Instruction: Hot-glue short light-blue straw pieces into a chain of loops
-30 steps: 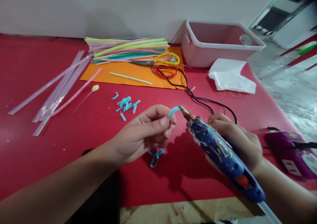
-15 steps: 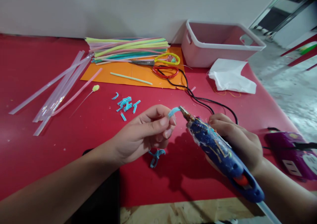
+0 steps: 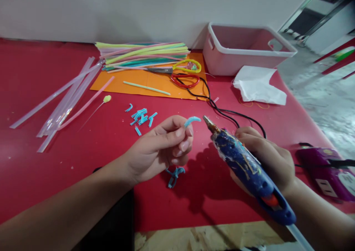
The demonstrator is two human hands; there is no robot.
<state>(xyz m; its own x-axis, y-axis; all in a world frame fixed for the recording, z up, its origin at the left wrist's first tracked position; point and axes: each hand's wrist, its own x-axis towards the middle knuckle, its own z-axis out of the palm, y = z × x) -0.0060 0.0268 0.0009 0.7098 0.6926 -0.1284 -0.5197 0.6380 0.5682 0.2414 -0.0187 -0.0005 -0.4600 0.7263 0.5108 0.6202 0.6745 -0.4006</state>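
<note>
Between thumb and fingertips, my left hand point(image 3: 163, 145) pinches a short, curved piece of blue pipe cleaner point(image 3: 192, 120), its free end pointing right. My right hand point(image 3: 266, 160) is wrapped round a blue hot glue gun point(image 3: 244, 166) smeared with dried glue, a glue stick point(image 3: 299, 238) coming out of its rear. The gun's metal nozzle point(image 3: 208, 121) is just right of the blue piece, with a small gap between. Several cut blue pieces point(image 3: 142, 116) lie on the table beyond my left hand. Below that hand is a joined blue cluster point(image 3: 174, 177), partly hidden.
On the red table point(image 3: 91, 166), a bundle of coloured pipe cleaners point(image 3: 144, 54) and scissors point(image 3: 169, 70) lie on orange paper point(image 3: 116, 86). Clear glue sticks point(image 3: 66, 103) are at left. A white bin point(image 3: 249, 58), white cloth point(image 3: 259, 84), black cord point(image 3: 230, 112) and purple power box point(image 3: 327, 173) are at right.
The blue piece has come away from the nozzle as my left hand shifted slightly left. The glue gun has moved a little to the right, still in my right hand.
</note>
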